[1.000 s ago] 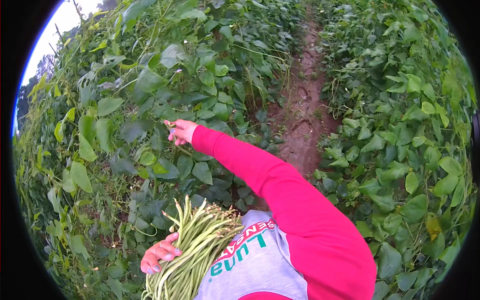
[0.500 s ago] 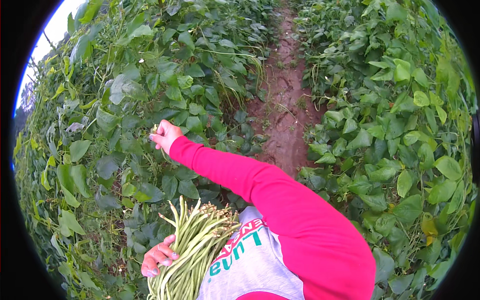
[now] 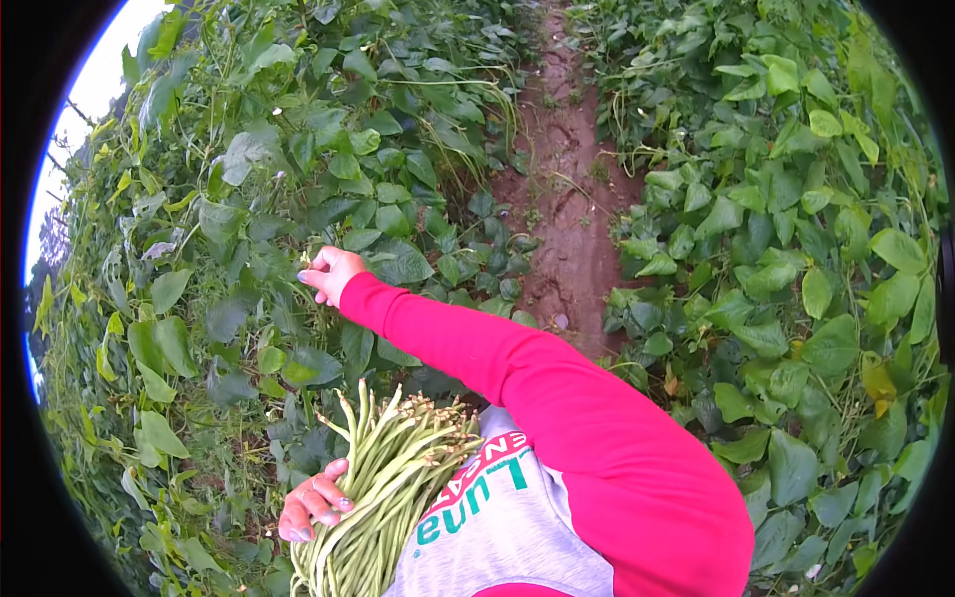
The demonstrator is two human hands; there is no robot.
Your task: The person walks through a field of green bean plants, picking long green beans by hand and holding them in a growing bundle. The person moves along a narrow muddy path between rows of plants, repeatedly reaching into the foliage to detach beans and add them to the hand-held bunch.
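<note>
Head view, step: reaching into the vine wall (image 3: pixel 229 229) at left centre of the frame, picking long green beans.
Right hand (image 3: pixel 333 274): stretching across from the lower right in a red sleeve (image 3: pixel 557 408), fingers pinching narrowly at something among the leaves; pod itself hidden behind fingertips and foliage, so cannot tell exactly what is being gripped.
Left hand (image 3: pixel 313 507): sitting at the lower left of the frame, fingers wrapping around the bundle of beans (image 3: pixel 383 488), pressing it against the grey shirt (image 3: pixel 507 527).
Bundle position: lower centre, pod ends fanning upward toward the outstretched arm, stems running down past the bottom edge.
Surroundings: dirt path (image 3: pixel 572 199) running up the upper centre, more bean plants (image 3: pixel 796 249) filling the right side.
Progress, judging: thick bundle already gathered, picking likely well under way.
Next move, judging: calling for a clean snap or twist at the stalk, then bringing the pod down to the bundle without loosening the left grip.
</note>
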